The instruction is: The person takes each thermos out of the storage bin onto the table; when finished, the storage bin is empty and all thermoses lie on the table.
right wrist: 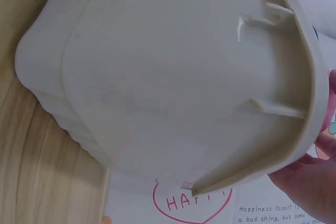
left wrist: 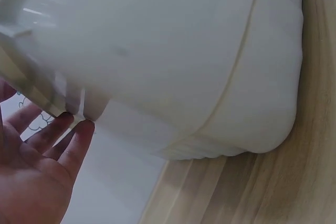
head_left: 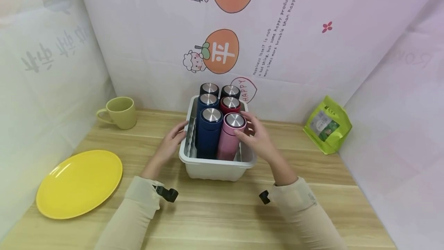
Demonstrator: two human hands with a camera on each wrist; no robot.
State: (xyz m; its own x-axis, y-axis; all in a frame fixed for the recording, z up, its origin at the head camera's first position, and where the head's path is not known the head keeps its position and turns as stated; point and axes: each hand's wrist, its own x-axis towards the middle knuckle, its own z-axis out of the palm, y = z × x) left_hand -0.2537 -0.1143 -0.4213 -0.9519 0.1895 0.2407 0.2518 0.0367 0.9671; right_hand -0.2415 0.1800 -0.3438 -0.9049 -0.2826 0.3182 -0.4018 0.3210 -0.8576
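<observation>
A white plastic bin [head_left: 216, 171] stands on the wooden table, holding several upright thermos bottles with silver-topped lids. At its near right is a pink thermos [head_left: 229, 142], beside a dark blue thermos [head_left: 209, 138]. Behind them stand another blue thermos [head_left: 208, 99], a red thermos [head_left: 230, 103] and two black ones at the back. My right hand [head_left: 256, 136] holds the pink thermos near its lid, thumb in front and fingers on the far side. With fairly straight fingers, my left hand [head_left: 170, 142] touches the bin's left rim; its fingertips [left wrist: 84, 127] meet the rim's underside.
On the left are a yellow oval plate [head_left: 79, 184] and a green-yellow mug [head_left: 121, 113]. A bright green pouch [head_left: 327, 124] leans by the right wall. A printed white cloth [head_left: 152, 49] hangs behind the table, and similar cloth covers both sides.
</observation>
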